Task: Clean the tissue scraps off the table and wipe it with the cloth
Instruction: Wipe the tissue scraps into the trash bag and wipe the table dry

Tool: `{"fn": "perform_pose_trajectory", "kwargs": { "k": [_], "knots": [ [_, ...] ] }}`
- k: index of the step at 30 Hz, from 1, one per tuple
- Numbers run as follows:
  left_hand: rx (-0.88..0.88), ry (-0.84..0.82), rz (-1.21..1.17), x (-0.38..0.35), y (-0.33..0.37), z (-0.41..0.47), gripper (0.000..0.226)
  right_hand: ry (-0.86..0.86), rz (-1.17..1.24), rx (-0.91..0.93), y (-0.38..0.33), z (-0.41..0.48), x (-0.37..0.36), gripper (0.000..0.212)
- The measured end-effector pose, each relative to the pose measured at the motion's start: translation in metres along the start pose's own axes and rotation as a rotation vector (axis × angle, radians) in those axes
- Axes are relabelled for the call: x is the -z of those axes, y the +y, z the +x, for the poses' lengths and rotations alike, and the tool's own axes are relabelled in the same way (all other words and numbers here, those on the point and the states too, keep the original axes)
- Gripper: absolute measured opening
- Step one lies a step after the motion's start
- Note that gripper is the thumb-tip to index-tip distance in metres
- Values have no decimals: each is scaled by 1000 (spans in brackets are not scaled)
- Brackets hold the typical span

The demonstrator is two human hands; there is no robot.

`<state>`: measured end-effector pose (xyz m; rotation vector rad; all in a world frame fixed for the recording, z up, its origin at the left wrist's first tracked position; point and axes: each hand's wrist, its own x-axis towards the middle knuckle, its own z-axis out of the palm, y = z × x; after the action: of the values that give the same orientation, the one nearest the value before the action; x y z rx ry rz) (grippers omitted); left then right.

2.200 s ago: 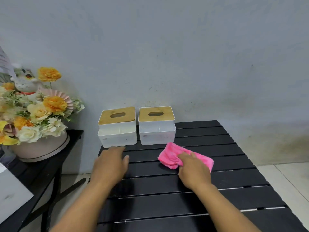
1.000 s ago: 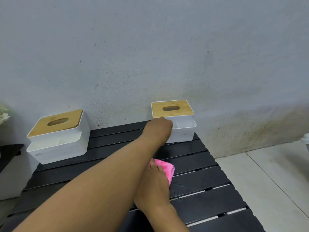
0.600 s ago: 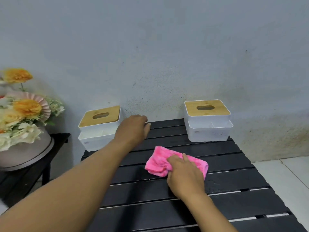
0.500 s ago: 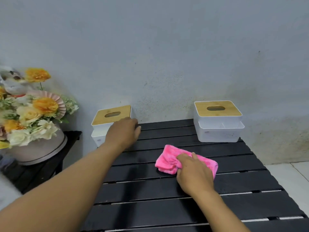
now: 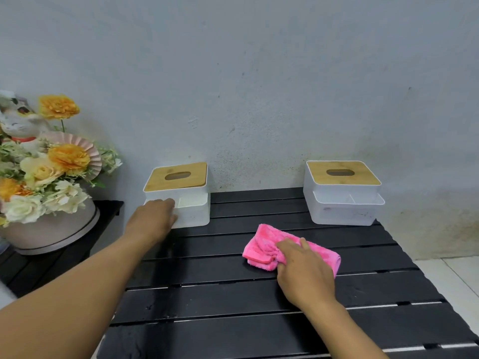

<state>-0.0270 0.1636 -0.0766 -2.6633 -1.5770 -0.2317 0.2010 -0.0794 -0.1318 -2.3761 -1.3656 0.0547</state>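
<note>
A crumpled pink cloth (image 5: 261,248) lies on the black slatted table (image 5: 233,294), a little right of its middle. My right hand (image 5: 304,273) presses down on the cloth's near side, fingers bunched into it. My left hand (image 5: 153,222) rests against the front left corner of the left tissue box (image 5: 181,193), a white box with a wooden lid, at the table's back left. A matching right tissue box (image 5: 342,193) stands at the back right. No tissue scraps show on the table.
The grey wall rises directly behind the boxes. To the left, a lower dark side table (image 5: 51,265) carries a flower arrangement (image 5: 44,177) in a pale round pot with a cat figurine. Tiled floor (image 5: 456,281) lies to the right of the table.
The two boxes, side by side at first, now stand apart at the table's back corners. My left hand went from the right box to the left box. My right hand stayed on the cloth.
</note>
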Motion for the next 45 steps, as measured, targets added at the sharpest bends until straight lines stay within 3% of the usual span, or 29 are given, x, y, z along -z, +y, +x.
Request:
{"fn": "perform_pose_trajectory", "kwargs": {
  "k": [9,17,23,32,36,45],
  "knots": [
    [-35,97,-33,-6,0,-6,16,22,15,-22,-3,22,-6,25],
    [-65,121,-90,-11,14,-18,20,-100,-19,-57,-20,132,-24,33],
    [-45,102,-143,-10,17,-22,23,-87,-64,-9,-29,186,-32,38],
    [-6,50,-144,-6,18,-19,22,-135,40,163,-15,105,-21,34],
    [0,38,-142,-6,20,-18,23,-113,117,269,-7,53,-19,46],
    [-13,78,-147,-14,19,-16,25,-136,62,70,-19,151,-23,36]
  ]
}}
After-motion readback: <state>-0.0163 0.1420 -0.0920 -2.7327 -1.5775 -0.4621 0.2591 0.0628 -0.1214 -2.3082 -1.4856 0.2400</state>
